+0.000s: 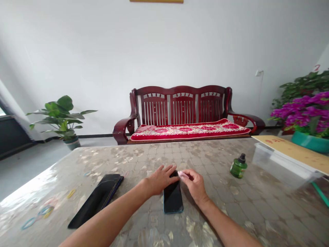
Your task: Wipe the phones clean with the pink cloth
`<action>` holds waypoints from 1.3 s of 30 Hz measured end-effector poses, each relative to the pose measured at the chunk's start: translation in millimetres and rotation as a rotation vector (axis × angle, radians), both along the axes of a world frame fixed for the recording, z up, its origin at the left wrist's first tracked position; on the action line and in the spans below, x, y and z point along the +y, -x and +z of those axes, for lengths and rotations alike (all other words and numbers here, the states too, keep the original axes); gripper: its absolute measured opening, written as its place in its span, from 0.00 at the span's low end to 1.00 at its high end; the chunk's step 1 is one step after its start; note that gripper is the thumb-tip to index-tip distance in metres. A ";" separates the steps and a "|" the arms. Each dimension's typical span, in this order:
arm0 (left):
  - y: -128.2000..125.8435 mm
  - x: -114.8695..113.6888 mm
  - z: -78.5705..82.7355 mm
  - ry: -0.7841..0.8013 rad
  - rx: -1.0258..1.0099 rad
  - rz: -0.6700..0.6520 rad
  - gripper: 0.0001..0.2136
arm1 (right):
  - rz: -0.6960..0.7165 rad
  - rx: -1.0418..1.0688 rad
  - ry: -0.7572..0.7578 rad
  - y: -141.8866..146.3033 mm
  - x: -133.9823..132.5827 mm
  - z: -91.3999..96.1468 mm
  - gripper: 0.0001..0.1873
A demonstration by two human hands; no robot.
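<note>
A dark smartphone (pixel 173 200) lies flat on the patterned tablecloth, its screen facing up. My left hand (pixel 162 179) rests across the phone's far end with the fingers stretched out, covering part of it. At the phone's upper right edge is my right hand (pixel 194 184), its fingers pinched on a small pale pink cloth (pixel 182 174). The cloth is mostly hidden by those fingers, and I cannot tell whether it touches the phone. Left of my left forearm lies a black tablet-like slab (pixel 95 199) with a dark blue edge.
A green bottle (pixel 238 167) with a black cap stands at the right. Beyond it, a clear plastic box (pixel 282 168) carries a tan board (pixel 295 151) and purple flowers (pixel 305 113) in a teal pot. Coloured rubber bands (pixel 43 213) lie at the left. A wooden bench (pixel 183 106) stands behind the table.
</note>
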State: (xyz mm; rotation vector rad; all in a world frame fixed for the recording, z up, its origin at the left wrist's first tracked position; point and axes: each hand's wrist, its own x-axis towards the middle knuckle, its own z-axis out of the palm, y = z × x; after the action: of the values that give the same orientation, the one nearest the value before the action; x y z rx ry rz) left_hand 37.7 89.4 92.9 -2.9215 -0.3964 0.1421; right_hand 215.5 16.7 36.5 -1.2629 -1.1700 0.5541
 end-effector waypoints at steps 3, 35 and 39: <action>-6.5 6.9 3.2 0.014 0.030 0.019 0.46 | 0.003 0.022 -0.001 -0.3 0.3 1.3 0.11; 57.8 -29.4 -34.5 0.541 -0.480 0.598 0.26 | 0.030 -1.134 0.133 -4.0 -16.6 19.3 0.07; 58.7 -29.7 -37.4 0.553 -0.499 0.593 0.27 | -0.003 -1.174 0.087 0.1 -16.9 17.5 0.07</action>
State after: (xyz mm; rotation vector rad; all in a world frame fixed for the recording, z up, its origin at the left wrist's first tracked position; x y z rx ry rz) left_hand -21.0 59.7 55.6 -3.2235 -1.5113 -0.4838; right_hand 215.4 -0.2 54.0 -1.7126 -2.0969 -0.2323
